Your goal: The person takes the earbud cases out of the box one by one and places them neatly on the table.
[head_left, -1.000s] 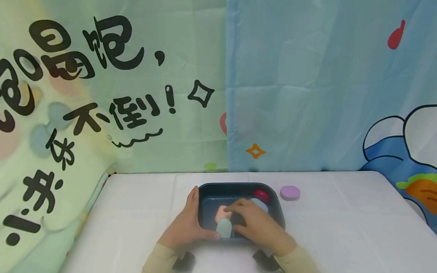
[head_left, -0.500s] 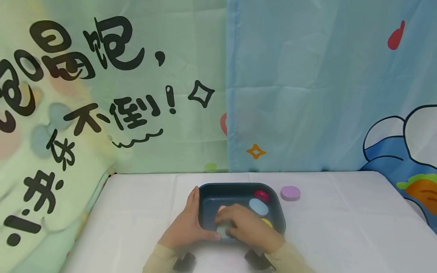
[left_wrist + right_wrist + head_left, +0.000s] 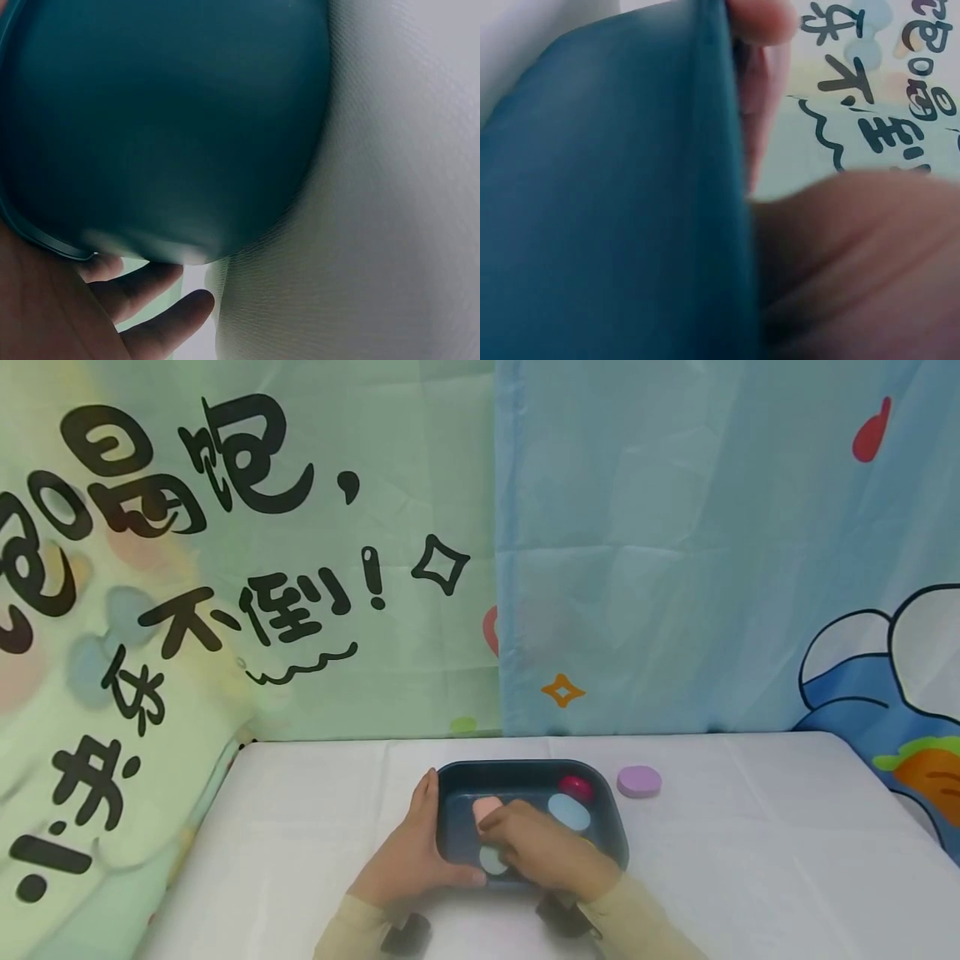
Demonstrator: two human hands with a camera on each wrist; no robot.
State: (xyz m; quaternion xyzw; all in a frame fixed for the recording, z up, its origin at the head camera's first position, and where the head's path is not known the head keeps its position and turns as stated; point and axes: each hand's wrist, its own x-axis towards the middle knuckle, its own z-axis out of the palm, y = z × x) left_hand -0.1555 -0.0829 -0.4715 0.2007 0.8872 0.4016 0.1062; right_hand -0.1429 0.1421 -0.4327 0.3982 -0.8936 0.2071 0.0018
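Note:
My left hand [image 3: 422, 843] holds the dark blue tray [image 3: 517, 768] at its left side, thumb along the front rim and fingers along the left wall. In the left wrist view the fingers [image 3: 169, 322] lie against the outside of the tray. My right hand [image 3: 546, 847] reaches over the front rim into the tray, fingers curled, and pinches a pale green rounded piece [image 3: 492, 859] at its right edge. Just behind it lies a pink piece [image 3: 486, 808], partly hidden by the fingers. The right wrist view shows mostly the tray's outer wall [image 3: 607, 195]; the fingertips are hidden.
Inside the tray, a red piece [image 3: 576, 788] and a light blue oval piece [image 3: 569, 812] lie at the right, with a yellow piece [image 3: 588, 842] mostly hidden. A purple disc [image 3: 639, 782] lies on the white tablecloth [image 3: 750, 843] right of the tray. Printed curtains hang behind.
My right hand has moved left and forward over the pale green piece, uncovering the light blue piece. The green piece now shows rounder and shorter. The left hand and tray have stayed put.

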